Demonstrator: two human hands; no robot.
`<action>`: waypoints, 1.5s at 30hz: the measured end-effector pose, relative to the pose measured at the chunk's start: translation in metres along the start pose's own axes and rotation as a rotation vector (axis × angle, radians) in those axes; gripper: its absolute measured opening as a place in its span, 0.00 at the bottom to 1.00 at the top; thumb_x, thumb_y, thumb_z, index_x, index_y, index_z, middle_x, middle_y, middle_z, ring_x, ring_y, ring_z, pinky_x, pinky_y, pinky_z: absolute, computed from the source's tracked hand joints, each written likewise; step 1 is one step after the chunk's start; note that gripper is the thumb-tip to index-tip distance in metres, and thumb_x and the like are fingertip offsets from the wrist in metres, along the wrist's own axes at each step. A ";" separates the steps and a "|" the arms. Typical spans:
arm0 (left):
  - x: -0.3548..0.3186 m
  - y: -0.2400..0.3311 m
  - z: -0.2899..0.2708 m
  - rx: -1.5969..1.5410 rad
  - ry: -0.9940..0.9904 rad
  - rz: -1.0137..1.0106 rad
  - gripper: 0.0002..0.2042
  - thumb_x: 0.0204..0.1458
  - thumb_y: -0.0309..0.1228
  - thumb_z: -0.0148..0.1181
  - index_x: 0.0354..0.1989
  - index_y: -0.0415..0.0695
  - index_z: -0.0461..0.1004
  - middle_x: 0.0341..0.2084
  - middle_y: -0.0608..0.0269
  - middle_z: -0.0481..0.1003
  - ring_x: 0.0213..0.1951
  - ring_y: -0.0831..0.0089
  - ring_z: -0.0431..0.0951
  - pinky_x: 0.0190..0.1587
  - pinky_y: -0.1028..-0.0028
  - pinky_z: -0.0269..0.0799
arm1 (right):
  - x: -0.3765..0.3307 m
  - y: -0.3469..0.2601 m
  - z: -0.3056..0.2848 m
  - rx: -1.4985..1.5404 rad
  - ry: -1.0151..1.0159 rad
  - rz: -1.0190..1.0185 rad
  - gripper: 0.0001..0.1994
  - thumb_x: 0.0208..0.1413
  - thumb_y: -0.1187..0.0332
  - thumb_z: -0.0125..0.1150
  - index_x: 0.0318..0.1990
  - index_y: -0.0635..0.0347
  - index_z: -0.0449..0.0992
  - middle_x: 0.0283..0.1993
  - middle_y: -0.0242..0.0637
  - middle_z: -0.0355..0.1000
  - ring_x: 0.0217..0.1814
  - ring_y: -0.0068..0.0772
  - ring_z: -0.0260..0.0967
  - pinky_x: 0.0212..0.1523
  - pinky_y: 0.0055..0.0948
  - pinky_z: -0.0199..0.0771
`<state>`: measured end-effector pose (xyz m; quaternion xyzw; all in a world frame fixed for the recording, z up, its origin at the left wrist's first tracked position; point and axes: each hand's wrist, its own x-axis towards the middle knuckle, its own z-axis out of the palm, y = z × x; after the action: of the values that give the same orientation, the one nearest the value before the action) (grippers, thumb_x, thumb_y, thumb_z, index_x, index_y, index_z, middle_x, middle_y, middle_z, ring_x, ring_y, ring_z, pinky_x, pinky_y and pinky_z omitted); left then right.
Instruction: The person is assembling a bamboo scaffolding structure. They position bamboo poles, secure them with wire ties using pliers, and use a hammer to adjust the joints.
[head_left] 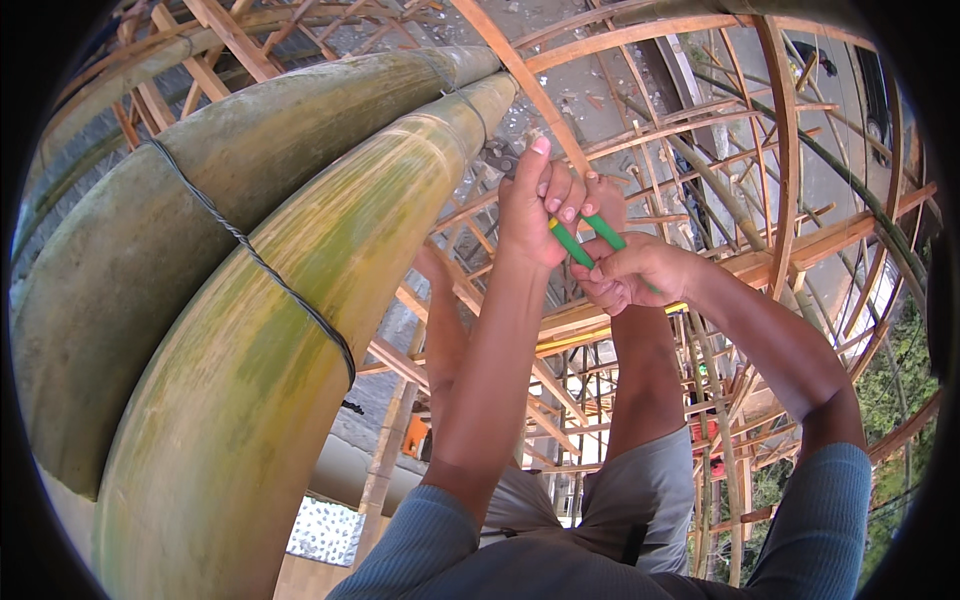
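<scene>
A pair of pliers with green handles [571, 243] is between my hands, in front of two thick bamboo poles. My left hand [535, 205] is closed around the pliers near the handles' upper ends, thumb pointing up. My right hand [640, 272] grips the lower ends of the handles. Dark metal jaws [499, 157] show just beyond my left hand, close to the nearer bamboo pole [290, 340]; whether they bite on wire I cannot tell. Behind it lies the second bamboo pole [130, 270]. Twisted dark wire [262, 262] wraps both poles, its end sticking out beside the nearer one.
Wooden scaffold bars surround me, including a slanting bar [530, 85] beyond my hands and an upright one [780, 150] at the right. My bare legs [640, 385] stand among the timbers. Far below is grey ground [560, 95] with scattered debris. Green plants [870, 350] show at right.
</scene>
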<state>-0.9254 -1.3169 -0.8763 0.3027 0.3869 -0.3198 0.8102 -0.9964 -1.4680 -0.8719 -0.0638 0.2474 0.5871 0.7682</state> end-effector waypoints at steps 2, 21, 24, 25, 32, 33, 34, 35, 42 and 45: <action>0.004 -0.006 -0.002 -0.054 -0.059 0.040 0.26 0.61 0.45 0.52 0.11 0.54 0.54 0.05 0.74 0.51 0.09 0.79 0.55 0.21 0.72 0.63 | -0.006 -0.008 0.000 -0.072 0.052 0.000 0.06 0.57 0.69 0.57 0.38 0.57 0.67 0.25 0.23 0.54 0.23 0.16 0.48 0.25 0.20 0.47; 0.060 -0.031 -0.022 -0.774 -1.202 0.177 0.21 0.61 0.43 0.54 0.15 0.52 0.63 0.11 0.75 0.68 0.15 0.81 0.70 0.31 0.73 0.70 | -0.012 -0.029 0.032 -1.335 0.686 -0.040 0.15 0.57 0.62 0.56 0.44 0.65 0.74 0.41 0.43 0.75 0.46 0.35 0.73 0.46 0.37 0.70; 0.044 -0.031 -0.025 -0.664 -0.913 0.151 0.16 0.60 0.47 0.55 0.27 0.50 0.68 0.20 0.72 0.73 0.25 0.79 0.75 0.38 0.68 0.74 | -0.021 -0.032 0.026 -0.954 0.501 0.027 0.19 0.55 0.64 0.56 0.51 0.67 0.72 0.53 0.47 0.72 0.53 0.39 0.71 0.53 0.39 0.70; 0.036 -0.028 -0.026 -0.579 -0.785 0.157 0.15 0.60 0.48 0.55 0.33 0.48 0.69 0.22 0.70 0.74 0.29 0.78 0.77 0.40 0.66 0.75 | -0.020 -0.029 0.024 -0.798 0.408 0.019 0.21 0.55 0.65 0.55 0.53 0.68 0.71 0.56 0.47 0.71 0.55 0.40 0.71 0.55 0.40 0.70; -0.013 -0.038 -0.039 0.287 0.003 -0.090 0.16 0.63 0.45 0.52 0.45 0.44 0.66 0.32 0.57 0.74 0.44 0.58 0.77 0.53 0.57 0.73 | -0.007 0.036 -0.013 -0.154 0.120 -0.058 0.26 0.55 0.73 0.50 0.62 0.73 0.61 0.64 0.52 0.63 0.69 0.45 0.61 0.64 0.57 0.63; -0.025 -0.044 -0.049 0.276 -0.010 -0.129 0.16 0.63 0.45 0.51 0.44 0.44 0.66 0.35 0.55 0.75 0.45 0.58 0.76 0.55 0.55 0.72 | -0.007 0.054 -0.011 -0.163 0.160 -0.080 0.28 0.54 0.75 0.49 0.65 0.70 0.58 0.63 0.50 0.64 0.67 0.43 0.63 0.61 0.51 0.66; -0.037 -0.046 -0.054 0.268 -0.025 -0.169 0.16 0.64 0.45 0.50 0.44 0.43 0.66 0.37 0.52 0.76 0.47 0.57 0.76 0.56 0.54 0.71 | -0.005 0.072 -0.009 -0.169 0.199 -0.105 0.30 0.54 0.77 0.48 0.67 0.67 0.55 0.62 0.48 0.65 0.66 0.41 0.65 0.57 0.44 0.70; -0.053 -0.048 -0.054 0.333 -0.018 -0.191 0.16 0.64 0.45 0.49 0.43 0.43 0.66 0.38 0.50 0.76 0.48 0.57 0.75 0.57 0.54 0.70 | -0.007 0.091 -0.003 -0.170 0.243 -0.135 0.32 0.53 0.79 0.47 0.69 0.64 0.52 0.60 0.46 0.66 0.64 0.39 0.67 0.54 0.38 0.73; -0.168 -0.022 -0.067 0.862 -0.011 -0.237 0.21 0.66 0.48 0.43 0.48 0.40 0.67 0.46 0.48 0.76 0.54 0.60 0.73 0.58 0.59 0.68 | -0.033 0.181 0.103 -0.191 0.483 -0.263 0.21 0.57 0.80 0.48 0.60 0.63 0.59 0.57 0.47 0.67 0.54 0.37 0.74 0.46 0.33 0.75; -0.222 0.025 -0.080 1.132 0.045 -0.179 0.18 0.66 0.42 0.47 0.49 0.38 0.69 0.44 0.54 0.76 0.48 0.68 0.75 0.50 0.68 0.71 | -0.033 0.202 0.140 -0.183 0.498 -0.304 0.18 0.58 0.78 0.46 0.57 0.65 0.62 0.55 0.49 0.67 0.52 0.38 0.75 0.45 0.34 0.75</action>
<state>-1.0510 -1.1796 -0.7292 0.6624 0.1965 -0.5378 0.4831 -1.1489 -1.3813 -0.6961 -0.3110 0.3618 0.4515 0.7540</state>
